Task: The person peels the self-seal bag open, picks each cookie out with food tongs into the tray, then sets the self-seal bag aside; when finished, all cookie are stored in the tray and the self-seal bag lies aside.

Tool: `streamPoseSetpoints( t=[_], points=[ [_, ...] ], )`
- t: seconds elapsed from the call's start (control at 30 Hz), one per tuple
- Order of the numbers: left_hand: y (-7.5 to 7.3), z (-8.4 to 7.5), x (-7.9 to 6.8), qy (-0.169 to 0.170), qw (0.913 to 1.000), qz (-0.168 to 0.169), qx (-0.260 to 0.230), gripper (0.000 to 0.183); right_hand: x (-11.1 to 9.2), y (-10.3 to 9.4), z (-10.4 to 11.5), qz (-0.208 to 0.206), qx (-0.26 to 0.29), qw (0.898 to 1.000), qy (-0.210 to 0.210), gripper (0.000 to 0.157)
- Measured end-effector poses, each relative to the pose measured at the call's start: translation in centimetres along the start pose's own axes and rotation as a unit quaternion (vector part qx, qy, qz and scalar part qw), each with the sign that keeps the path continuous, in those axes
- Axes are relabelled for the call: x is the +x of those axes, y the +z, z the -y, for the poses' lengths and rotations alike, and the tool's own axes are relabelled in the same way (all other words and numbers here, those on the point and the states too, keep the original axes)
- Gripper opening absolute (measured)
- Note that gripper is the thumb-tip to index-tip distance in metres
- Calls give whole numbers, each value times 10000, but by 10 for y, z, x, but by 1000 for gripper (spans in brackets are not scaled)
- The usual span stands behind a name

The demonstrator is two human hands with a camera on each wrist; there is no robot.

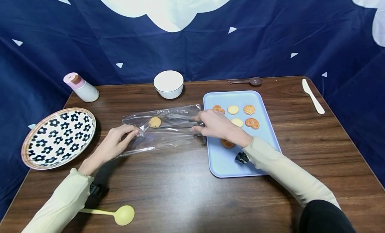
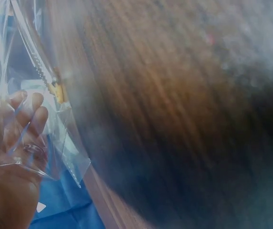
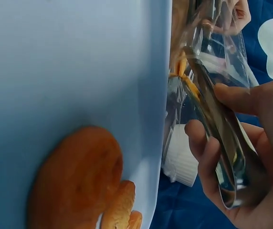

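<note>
A clear plastic bag [image 1: 168,139] stretches between the two hands above the wooden table. At the bag's left end, the left hand [image 1: 115,143] pinches the film between thumb and fingers. The right hand [image 1: 215,126] grips metal tongs [image 3: 225,129], whose arms reach into the bag from its right end. A round golden cookie [image 1: 155,122] is inside the bag at the tongs' tips. In the left wrist view the tongs' serrated edge [image 2: 40,69] shows beside the cookie [image 2: 57,91]. The right forearm passes over a light blue tray [image 1: 222,164] of cookies, hiding some of it.
Assorted cookies [image 1: 252,123] lie on the tray. Along the back stand a white-and-pink bottle [image 1: 84,89], a white bowl [image 1: 169,85] and a brown measuring spoon [image 1: 255,81]. A flower-patterned plate [image 1: 60,139] is left, a white knife [image 1: 313,96] right, a yellow spoon [image 1: 124,215] in front.
</note>
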State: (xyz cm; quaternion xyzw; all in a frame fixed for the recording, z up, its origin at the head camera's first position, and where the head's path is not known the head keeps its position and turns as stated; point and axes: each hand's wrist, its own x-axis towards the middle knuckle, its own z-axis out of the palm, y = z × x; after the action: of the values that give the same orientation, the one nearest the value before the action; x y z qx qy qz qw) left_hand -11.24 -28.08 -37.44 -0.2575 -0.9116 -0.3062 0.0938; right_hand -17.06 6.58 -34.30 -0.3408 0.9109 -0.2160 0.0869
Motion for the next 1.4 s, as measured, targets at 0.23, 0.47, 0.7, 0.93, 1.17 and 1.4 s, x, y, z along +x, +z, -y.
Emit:
streamPoseSetpoints(
  t=[0.23, 0.47, 0.7, 0.93, 1.17, 1.4],
  points=[
    [1, 2, -1, -99, 9998, 34, 153, 14, -9, -3, -4, 2, 184, 9998, -105, 41],
    [1, 2, -2, -213, 9994, 120, 259, 14, -35, -14, -12, -122, 451, 9989, -80, 38],
    [1, 2, -2, -202, 9993, 169, 262, 15, -79, -29, -29, -400, 666, 9970, -49, 33],
    [-1, -1, -4, -202, 9992, 242, 252, 15, -136, -45, -51, -676, 518, 9957, 358, 22],
    [0, -1, -4, -210, 9990, 273, 297, 14, -195, -59, -70, -1289, 49, 9902, 531, 24],
    [1, -1, -3, -211, 9988, 299, 334, 15, -251, -63, -91, -1527, -209, 9867, 519, 32]
  ],
)
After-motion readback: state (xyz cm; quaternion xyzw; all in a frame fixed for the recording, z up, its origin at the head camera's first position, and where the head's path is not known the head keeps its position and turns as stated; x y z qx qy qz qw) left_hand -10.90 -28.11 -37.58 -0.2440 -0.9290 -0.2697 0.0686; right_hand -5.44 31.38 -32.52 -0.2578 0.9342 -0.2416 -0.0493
